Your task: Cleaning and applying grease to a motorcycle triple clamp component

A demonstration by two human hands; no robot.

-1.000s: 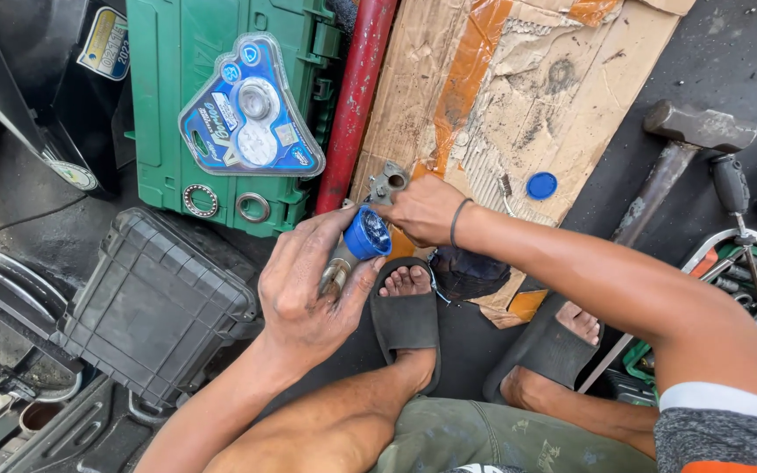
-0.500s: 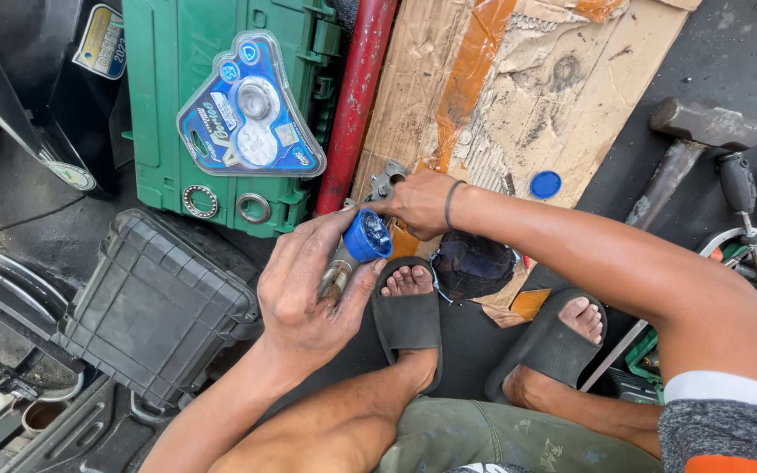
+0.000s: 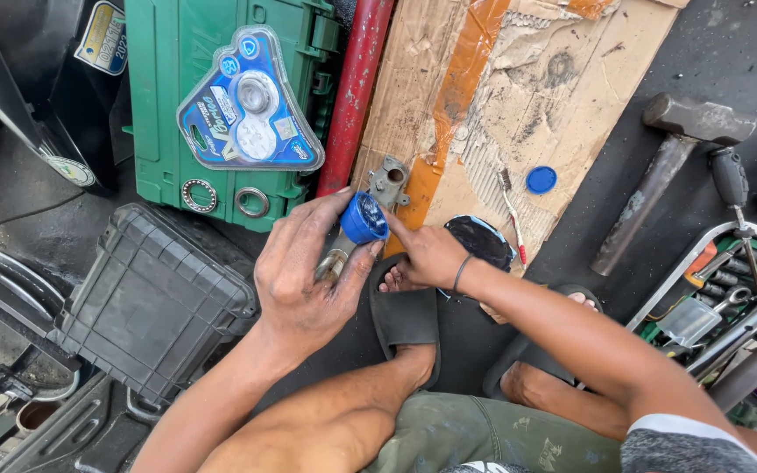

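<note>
My left hand grips a small round blue tub between thumb and fingers, with a grey metal part running under the tub and into the same hand. The part's bracket end rests on the cardboard sheet. My right hand is beside the tub on its right, index finger stretched into the tub's open top and the other fingers curled. It holds nothing. Both hands are above my sandalled feet.
A blue lid, a toothbrush and a dark round lid lie on the cardboard. A hammer, a screwdriver and a tool tray are right. A red tube, a green case and a black case are left.
My right hand has come down from the metal part's bracket end to the blue tub, and its index finger now reaches into the tub. My left hand has kept its grip.
</note>
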